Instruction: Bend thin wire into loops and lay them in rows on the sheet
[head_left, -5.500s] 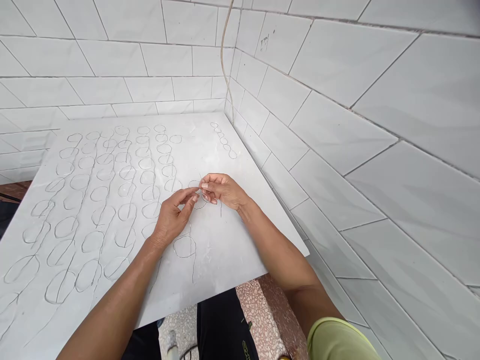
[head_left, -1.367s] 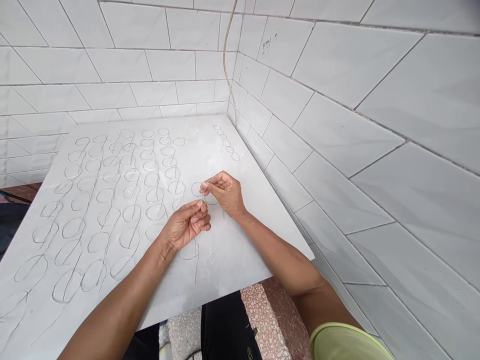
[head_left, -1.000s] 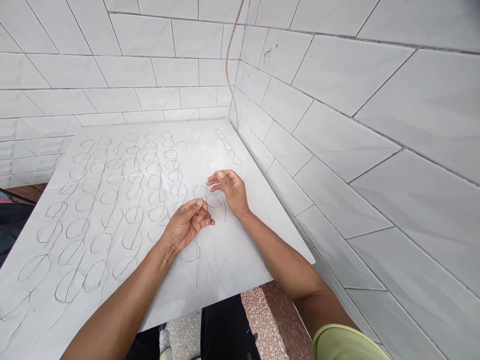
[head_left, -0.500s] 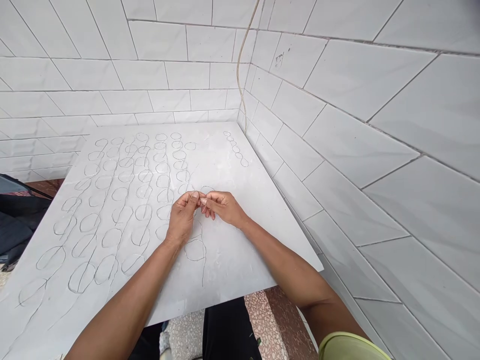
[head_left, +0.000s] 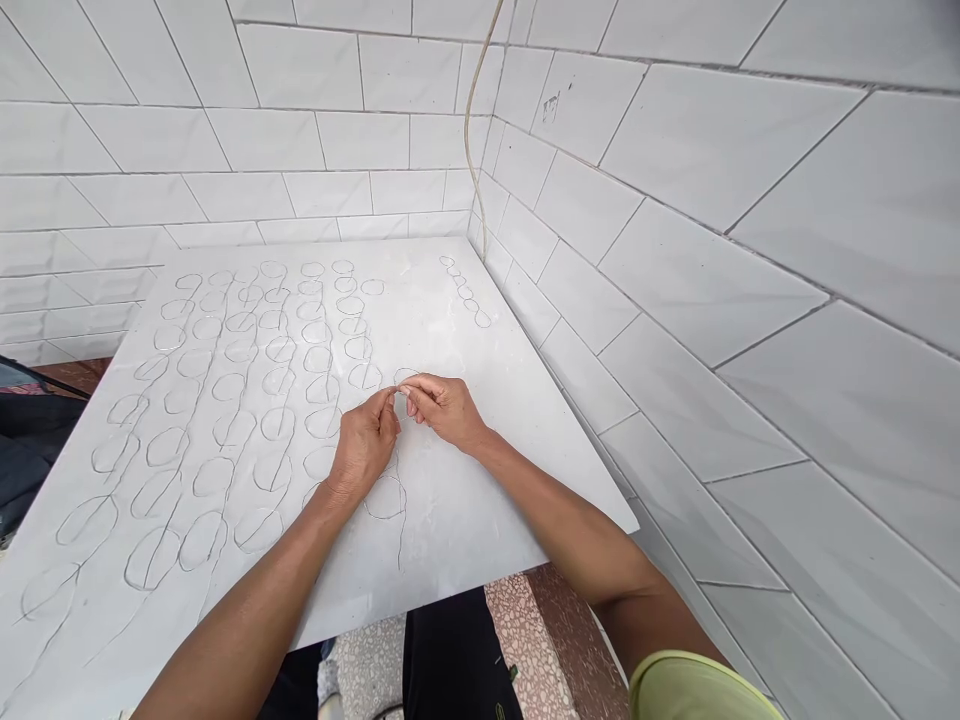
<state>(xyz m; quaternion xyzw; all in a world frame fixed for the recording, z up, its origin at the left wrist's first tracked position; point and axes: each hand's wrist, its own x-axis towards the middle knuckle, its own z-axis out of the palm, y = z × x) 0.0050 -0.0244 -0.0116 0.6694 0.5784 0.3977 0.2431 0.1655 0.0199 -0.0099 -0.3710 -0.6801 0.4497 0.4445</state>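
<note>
White tiled walls (head_left: 712,250) are meeting behind a pale tabletop (head_left: 540,480). Across its left part, rows of wire rings (head_left: 277,424) are running from the far side toward the person, the left forearm (head_left: 255,590) covering some. A cable (head_left: 471,120) is hanging down the corner. The right hand (head_left: 446,408) and left hand (head_left: 365,440) are meeting over the tabletop, pinching thin wire (head_left: 403,520) between their fingertips; the fingers are hiding the pinched stretch. Its visible length is trailing on the near side of the grip, long axis and free end pointing toward the near edge. A short ring chain (head_left: 465,293) is lying well apart, near the right-hand wall. One partly hidden ring (head_left: 407,371) is showing just beyond the fingertips.
</note>
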